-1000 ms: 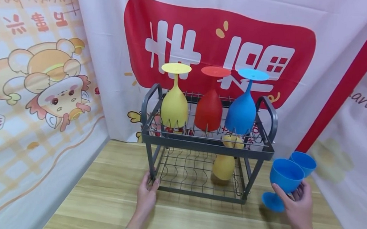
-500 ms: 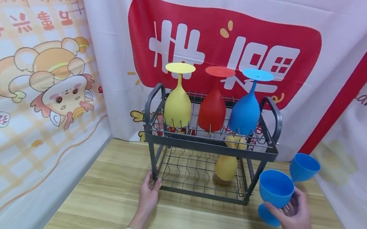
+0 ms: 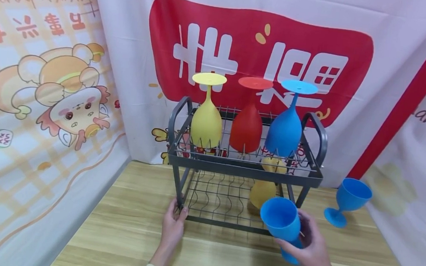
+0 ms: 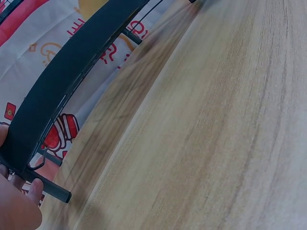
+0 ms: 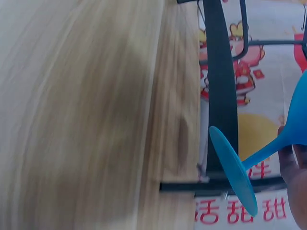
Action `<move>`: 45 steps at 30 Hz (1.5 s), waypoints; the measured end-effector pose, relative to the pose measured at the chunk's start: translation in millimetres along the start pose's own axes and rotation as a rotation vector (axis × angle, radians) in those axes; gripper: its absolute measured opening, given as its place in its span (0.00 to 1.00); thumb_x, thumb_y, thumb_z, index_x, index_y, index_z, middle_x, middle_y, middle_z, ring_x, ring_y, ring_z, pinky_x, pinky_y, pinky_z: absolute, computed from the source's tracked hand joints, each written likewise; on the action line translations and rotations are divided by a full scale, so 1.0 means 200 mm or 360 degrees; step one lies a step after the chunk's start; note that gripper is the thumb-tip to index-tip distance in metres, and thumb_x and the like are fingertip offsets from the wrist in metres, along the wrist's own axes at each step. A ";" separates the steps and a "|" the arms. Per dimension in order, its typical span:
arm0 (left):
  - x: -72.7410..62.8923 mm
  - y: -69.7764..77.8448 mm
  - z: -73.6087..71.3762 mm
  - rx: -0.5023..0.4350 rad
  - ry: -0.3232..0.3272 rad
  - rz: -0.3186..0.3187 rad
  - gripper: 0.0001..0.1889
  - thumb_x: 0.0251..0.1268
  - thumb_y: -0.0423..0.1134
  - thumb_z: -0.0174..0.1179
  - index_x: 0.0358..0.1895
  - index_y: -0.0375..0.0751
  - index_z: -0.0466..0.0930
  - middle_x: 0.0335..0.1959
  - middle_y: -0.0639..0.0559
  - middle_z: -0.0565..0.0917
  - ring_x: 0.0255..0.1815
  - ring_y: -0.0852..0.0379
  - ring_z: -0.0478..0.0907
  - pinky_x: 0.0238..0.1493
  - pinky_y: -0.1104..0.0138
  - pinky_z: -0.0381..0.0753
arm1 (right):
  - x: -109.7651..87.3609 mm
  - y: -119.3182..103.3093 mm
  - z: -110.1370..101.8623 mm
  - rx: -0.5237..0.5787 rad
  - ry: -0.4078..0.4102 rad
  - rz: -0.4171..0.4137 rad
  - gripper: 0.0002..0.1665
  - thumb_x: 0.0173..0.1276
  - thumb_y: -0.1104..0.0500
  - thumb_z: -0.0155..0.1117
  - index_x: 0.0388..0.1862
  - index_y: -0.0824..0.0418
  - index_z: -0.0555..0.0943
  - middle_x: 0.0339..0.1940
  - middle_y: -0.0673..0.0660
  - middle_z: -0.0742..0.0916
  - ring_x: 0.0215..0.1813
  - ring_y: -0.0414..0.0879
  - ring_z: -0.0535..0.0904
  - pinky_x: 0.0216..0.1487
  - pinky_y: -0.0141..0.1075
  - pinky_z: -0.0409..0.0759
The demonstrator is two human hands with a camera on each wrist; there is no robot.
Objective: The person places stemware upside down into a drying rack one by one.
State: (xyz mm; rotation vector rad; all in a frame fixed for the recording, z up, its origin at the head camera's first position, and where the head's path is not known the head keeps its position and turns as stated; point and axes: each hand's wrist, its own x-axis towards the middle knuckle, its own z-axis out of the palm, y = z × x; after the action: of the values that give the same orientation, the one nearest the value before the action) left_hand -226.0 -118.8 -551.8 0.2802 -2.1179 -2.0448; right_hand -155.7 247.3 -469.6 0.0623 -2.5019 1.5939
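Observation:
My right hand (image 3: 312, 253) holds a blue plastic goblet (image 3: 280, 218), tilted with its mouth up, in front of the rack's lower right corner. In the right wrist view the goblet's foot (image 5: 233, 170) points away from the fingers, above the tabletop. My left hand (image 3: 172, 228) grips the lower front left corner of the dark two-tier dish rack (image 3: 244, 170); thumb and fingers lie around that corner in the left wrist view. On the upper tier stand upside-down yellow (image 3: 206, 126), red (image 3: 246, 131) and blue (image 3: 284, 135) goblets. Another yellow goblet (image 3: 262, 191), partly hidden, is on the lower tier.
Upright on the wooden table (image 3: 120, 234), right of the rack, stands a second blue goblet (image 3: 352, 196). Printed cloth curtains (image 3: 120, 57) hang behind and along both sides. Curved handles (image 3: 320, 140) rise at the rack's ends.
My right hand has carried the blue goblet leftward, away from the other blue goblet, to the rack's front right corner. The left hand stays on the rack. The view shifted slightly.

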 end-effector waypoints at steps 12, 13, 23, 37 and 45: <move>0.01 0.00 0.00 0.0024 -0.0001 0.0030 0.28 0.80 0.36 0.56 0.79 0.57 0.68 0.83 0.40 0.67 0.78 0.31 0.70 0.75 0.38 0.74 | 0.05 -0.10 0.22 0.0078 -0.0214 -0.0148 0.47 0.61 0.54 0.84 0.76 0.50 0.70 0.72 0.60 0.80 0.70 0.64 0.78 0.65 0.66 0.82; 0.01 0.00 0.00 0.0022 -0.0005 0.0034 0.28 0.80 0.36 0.56 0.79 0.56 0.68 0.83 0.40 0.67 0.78 0.31 0.70 0.75 0.38 0.73 | 0.05 -0.11 0.23 0.0075 -0.0224 -0.0134 0.47 0.61 0.53 0.84 0.76 0.48 0.70 0.72 0.59 0.80 0.70 0.63 0.78 0.66 0.66 0.81; 0.00 0.00 -0.01 0.0013 -0.0005 -0.0021 0.29 0.80 0.36 0.57 0.80 0.57 0.68 0.82 0.41 0.68 0.63 0.38 0.82 0.41 0.62 0.83 | 0.07 -0.12 0.32 0.0015 -0.0273 -0.0055 0.49 0.58 0.47 0.85 0.77 0.41 0.72 0.72 0.55 0.80 0.71 0.61 0.76 0.64 0.62 0.83; -0.01 -0.01 0.00 0.0023 -0.0016 0.0040 0.30 0.82 0.36 0.54 0.83 0.54 0.62 0.85 0.39 0.62 0.82 0.32 0.65 0.76 0.37 0.72 | 0.09 -0.17 0.32 -0.0144 -0.0292 -0.0126 0.52 0.53 0.41 0.87 0.76 0.36 0.73 0.70 0.52 0.81 0.70 0.61 0.77 0.63 0.63 0.83; -0.05 -0.02 0.00 0.0098 0.0135 0.0022 0.29 0.84 0.41 0.52 0.83 0.50 0.61 0.80 0.39 0.69 0.79 0.34 0.69 0.80 0.37 0.66 | 0.09 -0.17 0.31 -0.0173 -0.0316 -0.0175 0.52 0.53 0.41 0.87 0.77 0.38 0.72 0.69 0.52 0.81 0.70 0.60 0.77 0.63 0.63 0.84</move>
State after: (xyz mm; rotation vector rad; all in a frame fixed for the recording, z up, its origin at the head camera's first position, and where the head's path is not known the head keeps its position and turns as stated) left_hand -216.9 -117.1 -554.9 0.3538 -2.1284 -1.9273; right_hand -177.6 178.9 -461.6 0.3543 -2.6754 1.4720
